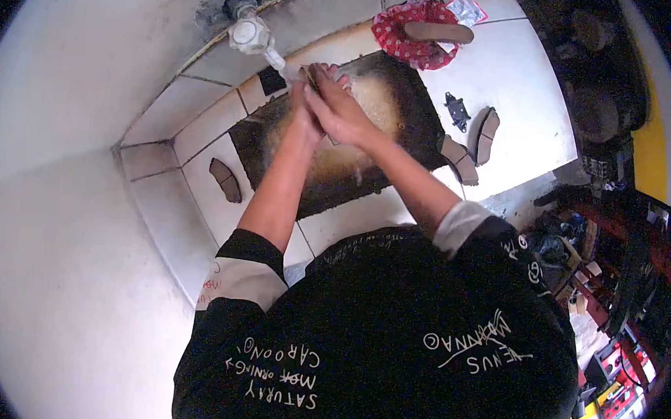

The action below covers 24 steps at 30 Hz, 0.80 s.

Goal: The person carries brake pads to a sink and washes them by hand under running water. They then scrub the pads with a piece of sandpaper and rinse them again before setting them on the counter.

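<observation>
Both my hands are together under the white tap (250,36), above a dark-edged sink basin (329,189). My left hand (305,116) and my right hand (343,112) press around a thin brownish piece (311,78), mostly hidden between them; it looks like a brake pad. On the white tiled counter, one brake pad (225,180) lies left of the basin. Two more, one upright-looking pad (486,135) and one angled pad (458,158), lie at its right. A small black bracket (457,111) sits just above them.
At the back right, a red patterned cloth (401,27) carries a long brown piece (438,32). A tiled wall (150,155) bounds the left side. Cluttered dark shelves and red items (616,405) fill the far right.
</observation>
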Each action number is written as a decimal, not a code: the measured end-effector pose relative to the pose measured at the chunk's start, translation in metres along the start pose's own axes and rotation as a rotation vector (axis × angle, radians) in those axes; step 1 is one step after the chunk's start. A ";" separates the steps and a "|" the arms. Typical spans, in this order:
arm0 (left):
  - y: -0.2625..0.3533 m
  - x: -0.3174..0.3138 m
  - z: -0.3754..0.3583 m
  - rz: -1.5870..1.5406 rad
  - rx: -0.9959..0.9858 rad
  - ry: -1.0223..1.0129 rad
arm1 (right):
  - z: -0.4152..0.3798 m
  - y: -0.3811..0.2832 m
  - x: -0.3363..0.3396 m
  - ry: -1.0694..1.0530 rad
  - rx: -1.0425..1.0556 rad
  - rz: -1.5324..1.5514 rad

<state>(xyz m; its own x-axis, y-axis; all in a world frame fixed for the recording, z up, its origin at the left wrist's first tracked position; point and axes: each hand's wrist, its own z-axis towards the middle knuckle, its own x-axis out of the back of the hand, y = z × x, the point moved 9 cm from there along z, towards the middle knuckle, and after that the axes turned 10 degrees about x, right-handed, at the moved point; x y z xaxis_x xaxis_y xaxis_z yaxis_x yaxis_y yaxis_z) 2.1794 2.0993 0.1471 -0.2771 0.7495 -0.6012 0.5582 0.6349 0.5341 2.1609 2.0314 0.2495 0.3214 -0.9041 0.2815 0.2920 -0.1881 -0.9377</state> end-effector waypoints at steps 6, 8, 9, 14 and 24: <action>0.009 0.013 0.011 -0.057 -0.011 0.121 | -0.020 -0.023 -0.002 -0.004 0.120 -0.143; -0.005 0.006 0.011 -0.105 0.041 0.071 | -0.009 -0.001 -0.003 -0.142 -0.081 -0.017; -0.003 0.007 0.015 -0.168 0.085 0.145 | -0.012 0.010 -0.010 -0.130 -0.072 -0.021; 0.018 0.018 0.024 -0.111 -0.048 0.039 | -0.024 -0.024 0.001 -0.005 0.151 -0.110; 0.012 0.031 0.039 -0.368 0.031 0.010 | -0.054 -0.019 0.005 -0.050 0.200 -0.229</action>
<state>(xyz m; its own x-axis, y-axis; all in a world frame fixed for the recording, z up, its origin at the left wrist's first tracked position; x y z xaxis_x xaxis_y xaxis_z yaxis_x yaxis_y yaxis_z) 2.2084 2.1226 0.1120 -0.4711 0.4739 -0.7440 0.4433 0.8564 0.2648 2.1082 2.0096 0.2577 0.2691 -0.8258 0.4956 0.5324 -0.3013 -0.7911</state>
